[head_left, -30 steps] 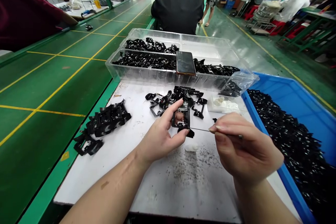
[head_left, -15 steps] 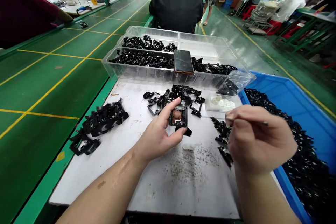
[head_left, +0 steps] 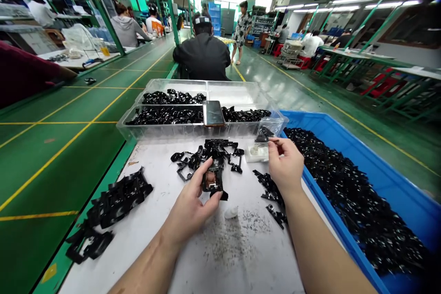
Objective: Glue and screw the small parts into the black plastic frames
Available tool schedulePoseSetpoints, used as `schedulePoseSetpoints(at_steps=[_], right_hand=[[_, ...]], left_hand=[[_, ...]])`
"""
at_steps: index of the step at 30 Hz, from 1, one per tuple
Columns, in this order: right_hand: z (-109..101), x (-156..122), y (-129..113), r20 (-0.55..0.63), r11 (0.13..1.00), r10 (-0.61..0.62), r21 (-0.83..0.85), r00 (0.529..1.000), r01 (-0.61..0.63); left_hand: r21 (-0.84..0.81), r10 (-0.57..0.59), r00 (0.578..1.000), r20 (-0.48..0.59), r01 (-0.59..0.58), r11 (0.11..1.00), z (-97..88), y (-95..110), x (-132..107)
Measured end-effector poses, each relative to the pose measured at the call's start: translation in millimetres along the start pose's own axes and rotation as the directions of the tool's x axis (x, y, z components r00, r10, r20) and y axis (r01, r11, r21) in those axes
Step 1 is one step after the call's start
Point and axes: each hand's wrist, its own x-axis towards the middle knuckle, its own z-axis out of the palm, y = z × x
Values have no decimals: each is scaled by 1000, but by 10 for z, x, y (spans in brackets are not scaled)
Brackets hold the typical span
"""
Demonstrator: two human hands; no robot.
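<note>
My left hand is closed around a black plastic frame with a rectangular opening, thumb on the near edge and index finger along its left side. The frame is held above the white work board. My right hand is pinched just right of a small clear tray with whitish contents. What its fingertips hold, if anything, is too small to make out. More black plastic frames lie loose behind my left hand. Thin black parts lie on the board left of my right forearm.
A row of black parts lines the board's left side. At the back, a clear divided bin holds black parts, with a phone across its divider. A blue crate of small black parts stands right. A person sits ahead.
The head view has tilted up. My right hand has moved forward, away from beside the held frame, to the small clear tray. My left hand still holds the frame.
</note>
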Motion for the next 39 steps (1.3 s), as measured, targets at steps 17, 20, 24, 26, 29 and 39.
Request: schedulePoseSetpoints(at_steps=[17,20,24,26,29,39], right_hand=[[79,-465,-685,714,850,-82,414,696,-324],[169,-522,-560,790,704,-16,444,613,-555],[161,-505,-556,831,603,38,424,555,-676],[137,-488,-612,833,616,57,404,550,-676],[132,-497,-667,825,644,89,380,558,-664],[176,-555,-656,808,650,114,380,578,-659]], left_hand=[[23,223,973,60,-225,974,74,-46,60],[66,279,957,80,-284,957,91,-112,75],[111,317,945,80,-325,939,107,-163,94],[118,316,946,75,-323,939,106,-168,100],[138,318,945,78,-326,935,93,-167,103],[218,313,942,125,-333,917,83,-175,93]])
